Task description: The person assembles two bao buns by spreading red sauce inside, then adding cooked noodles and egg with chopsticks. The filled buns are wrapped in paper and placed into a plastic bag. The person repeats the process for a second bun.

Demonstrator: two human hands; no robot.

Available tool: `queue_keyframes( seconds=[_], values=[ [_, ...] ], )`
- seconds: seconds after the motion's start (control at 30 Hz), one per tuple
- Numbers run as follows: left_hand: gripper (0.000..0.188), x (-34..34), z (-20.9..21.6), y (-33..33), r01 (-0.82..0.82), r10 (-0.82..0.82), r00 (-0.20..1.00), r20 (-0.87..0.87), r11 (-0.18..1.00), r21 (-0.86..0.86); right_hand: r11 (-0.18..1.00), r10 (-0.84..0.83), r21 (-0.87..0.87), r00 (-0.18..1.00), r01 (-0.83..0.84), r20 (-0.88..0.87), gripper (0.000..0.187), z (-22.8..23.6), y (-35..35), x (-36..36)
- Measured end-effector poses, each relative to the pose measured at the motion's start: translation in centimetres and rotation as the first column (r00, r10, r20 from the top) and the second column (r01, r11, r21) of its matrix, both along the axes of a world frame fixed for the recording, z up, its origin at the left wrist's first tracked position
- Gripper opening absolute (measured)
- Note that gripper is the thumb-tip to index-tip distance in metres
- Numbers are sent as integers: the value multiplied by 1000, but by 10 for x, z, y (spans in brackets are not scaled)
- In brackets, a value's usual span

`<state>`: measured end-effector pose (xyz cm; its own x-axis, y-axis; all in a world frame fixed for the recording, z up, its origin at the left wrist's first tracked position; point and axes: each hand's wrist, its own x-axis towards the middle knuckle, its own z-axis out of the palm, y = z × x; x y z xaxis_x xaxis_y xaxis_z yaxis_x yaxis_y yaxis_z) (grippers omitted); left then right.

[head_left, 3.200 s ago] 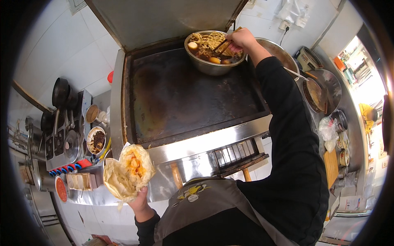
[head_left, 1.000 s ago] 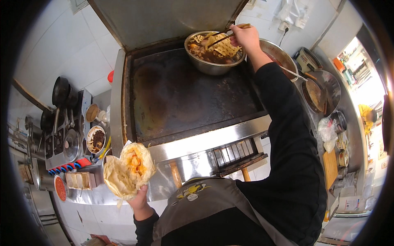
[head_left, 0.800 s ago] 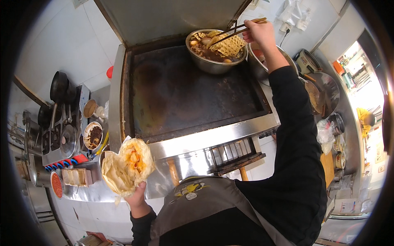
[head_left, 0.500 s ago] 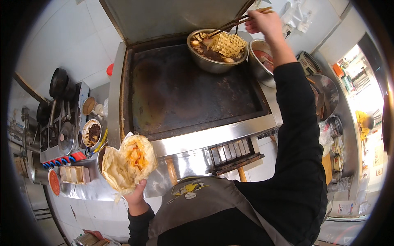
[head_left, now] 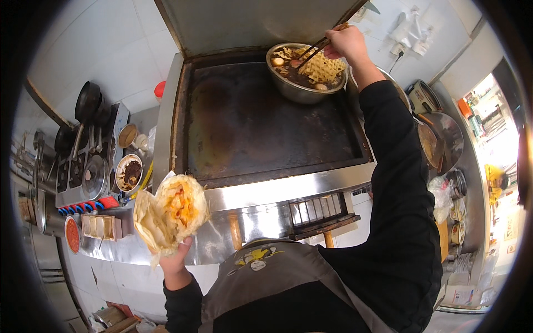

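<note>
Chopsticks (head_left: 313,54) gripped in your right hand (head_left: 345,44) have dipped toward the middle of the metal bowl (head_left: 298,93) on the griddle (head_left: 266,127), beside lattice-cut pieces (head_left: 326,66), apparently mid-selection, while your left hand (head_left: 176,260) grips the open, filled bun (head_left: 181,208).
</note>
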<state>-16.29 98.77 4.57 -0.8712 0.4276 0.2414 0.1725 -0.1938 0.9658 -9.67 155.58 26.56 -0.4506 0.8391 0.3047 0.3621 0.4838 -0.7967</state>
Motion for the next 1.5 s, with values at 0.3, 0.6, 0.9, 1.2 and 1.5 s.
queue_keyframes(
  seconds=[0.3, 0.6, 0.9, 1.2, 1.5],
  values=[
    [111, -52, 80, 87, 210, -213, 948, -236, 977, -35, 985, 85, 153, 995, -77, -43, 28, 2, -16, 20],
    [104, -77, 102, 163, 297, -348, 874, -340, 935, -195, 975, 142, 190, 979, -113, -145, 31, -4, -18, 49],
    [106, -94, 97, 179, 288, -356, 868, -346, 929, -233, 942, 335, 132, 867, -307, -370, 28, 43, -110, 88],
    [109, -88, 102, 131, 434, -440, 875, -203, 898, -75, 601, 799, 121, 596, -790, -77, 23, 43, -200, 60],
    [113, -106, 82, 57, 342, -380, 889, -255, 922, -183, 538, 843, 90, 538, -838, -19, 25, 34, -229, 20]
  ],
)
